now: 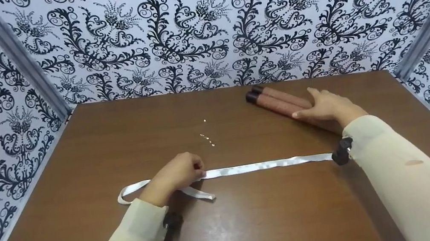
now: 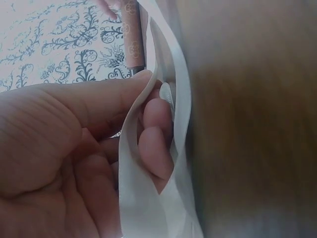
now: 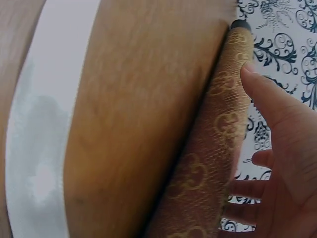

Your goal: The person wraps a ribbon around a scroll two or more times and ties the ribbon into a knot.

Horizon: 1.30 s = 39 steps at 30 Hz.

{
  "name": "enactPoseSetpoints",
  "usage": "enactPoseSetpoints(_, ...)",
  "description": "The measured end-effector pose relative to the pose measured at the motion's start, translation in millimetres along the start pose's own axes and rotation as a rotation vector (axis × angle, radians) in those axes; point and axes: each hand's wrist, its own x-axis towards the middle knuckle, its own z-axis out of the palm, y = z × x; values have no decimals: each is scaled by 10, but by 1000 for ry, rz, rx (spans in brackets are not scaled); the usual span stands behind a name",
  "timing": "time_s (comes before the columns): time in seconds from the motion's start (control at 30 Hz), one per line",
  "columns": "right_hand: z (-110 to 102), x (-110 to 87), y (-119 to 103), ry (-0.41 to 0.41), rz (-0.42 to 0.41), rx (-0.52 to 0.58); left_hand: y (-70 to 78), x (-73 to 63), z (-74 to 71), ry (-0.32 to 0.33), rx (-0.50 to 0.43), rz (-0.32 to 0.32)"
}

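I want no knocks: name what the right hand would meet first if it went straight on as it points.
Likely the two reddish-brown cylinders with black far ends, which the right hand partly covers in the head view; whether it touches them is unclear.

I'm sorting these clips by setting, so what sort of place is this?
Probably a partitioned work booth: patterned panels stand behind and beside a brown table, with grey strips at the corners.
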Motion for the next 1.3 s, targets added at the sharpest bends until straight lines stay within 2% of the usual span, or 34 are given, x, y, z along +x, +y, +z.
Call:
enactPoseSetpoints(0.27, 111, 83, 36, -30, -8, -21, -15, 7, 8, -23, -4, -29)
enactPoseSetpoints(0.67, 155, 105, 26, 30, -35, -3, -6, 4, -6, -17, -1, -9)
enactPoseSetpoints(1.03, 161, 144, -5, 39, -48, -7, -18, -14, -13, -6, 1, 17)
enactPoseSetpoints(1.17, 154, 141, -17, 47, -41, -18, -10, -15, -8, -27, -13, -26)
enactPoseSetpoints(1.3, 150, 130, -24, 63, -39, -26, -5, -13, -4, -30, -12, -37)
